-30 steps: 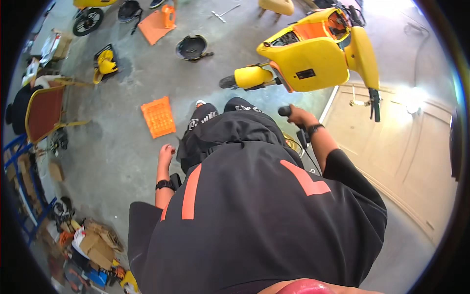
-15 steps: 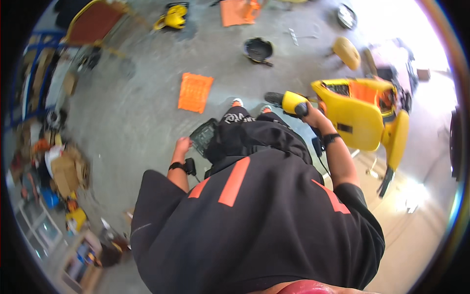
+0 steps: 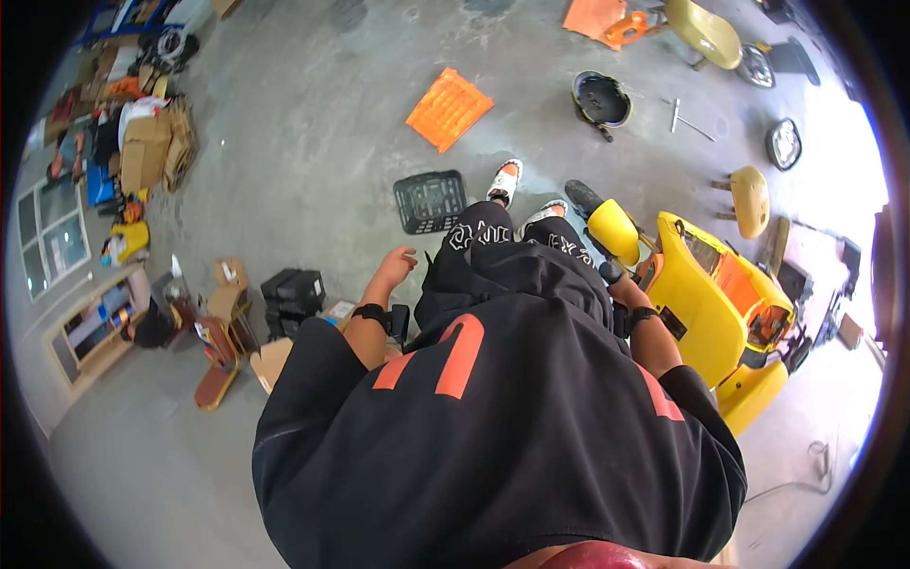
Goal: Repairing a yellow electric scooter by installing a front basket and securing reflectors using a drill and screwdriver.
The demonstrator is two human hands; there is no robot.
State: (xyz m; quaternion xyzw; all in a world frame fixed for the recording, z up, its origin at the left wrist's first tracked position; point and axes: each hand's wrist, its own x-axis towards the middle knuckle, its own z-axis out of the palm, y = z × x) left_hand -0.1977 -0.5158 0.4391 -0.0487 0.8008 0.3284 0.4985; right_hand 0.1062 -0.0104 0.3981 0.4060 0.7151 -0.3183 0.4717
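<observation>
Head view is showing the yellow scooter (image 3: pixel 716 308) standing on the concrete floor (image 3: pixel 313 142) at the person's right side, with its long axis running from the black front wheel (image 3: pixel 580 197) near the feet back toward the lower right. The right hand (image 3: pixel 614 275) is sitting at the scooter's handlebar grip and seems to be closing around it, but the fingers are mostly hidden, so I cannot tell how firmly. This hand is clearly the nearer one. The left hand (image 3: pixel 396 266) is hanging free over the floor, half open with loosely curled fingers, holding nothing. A black plastic crate (image 3: pixel 430 201) is lying just ahead of it, and an orange panel (image 3: pixel 449 108) farther ahead. Open floor is staying to the left and front, while cardboard boxes (image 3: pixel 152 147) are crowding the far left edge.
</observation>
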